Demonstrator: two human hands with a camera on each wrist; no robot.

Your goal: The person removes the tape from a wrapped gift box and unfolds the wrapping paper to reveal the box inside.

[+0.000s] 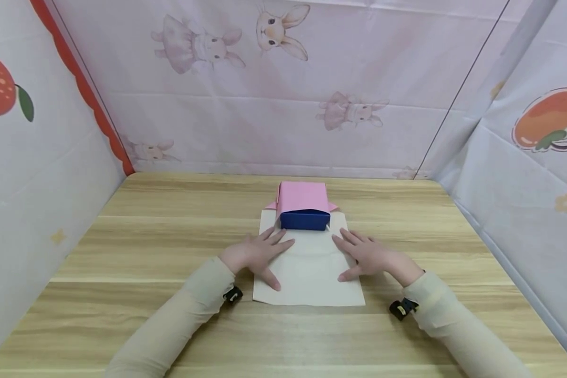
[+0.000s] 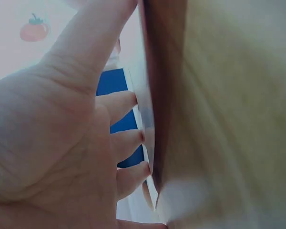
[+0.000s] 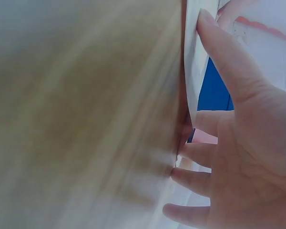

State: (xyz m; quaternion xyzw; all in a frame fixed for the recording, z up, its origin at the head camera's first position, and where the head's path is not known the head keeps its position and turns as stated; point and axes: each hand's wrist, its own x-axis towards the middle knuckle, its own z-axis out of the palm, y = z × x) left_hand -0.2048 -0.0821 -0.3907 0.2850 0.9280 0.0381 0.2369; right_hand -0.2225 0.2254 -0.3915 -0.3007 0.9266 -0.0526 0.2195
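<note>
A cream sheet (image 1: 314, 281) lies flat on the wooden table, faint creases running across it. On its far end sits a small box with a pink top (image 1: 303, 196) and a dark blue front (image 1: 305, 220). Fingers spread, my left hand (image 1: 259, 256) rests on the sheet's left side, fingertips close to the box. My right hand (image 1: 367, 256) touches the right edge, its fingers also spread. Both wrist views show fingertips against the sheet's edge, with the blue box side (image 2: 113, 82) behind them. Neither hand grips anything.
Pink pointed corners (image 1: 333, 206) stick out on both sides of the box. The wooden table (image 1: 179, 231) extends around the sheet. A rabbit-print cloth (image 1: 264, 126) hangs behind the table, and fruit-print cloths hang at left and right.
</note>
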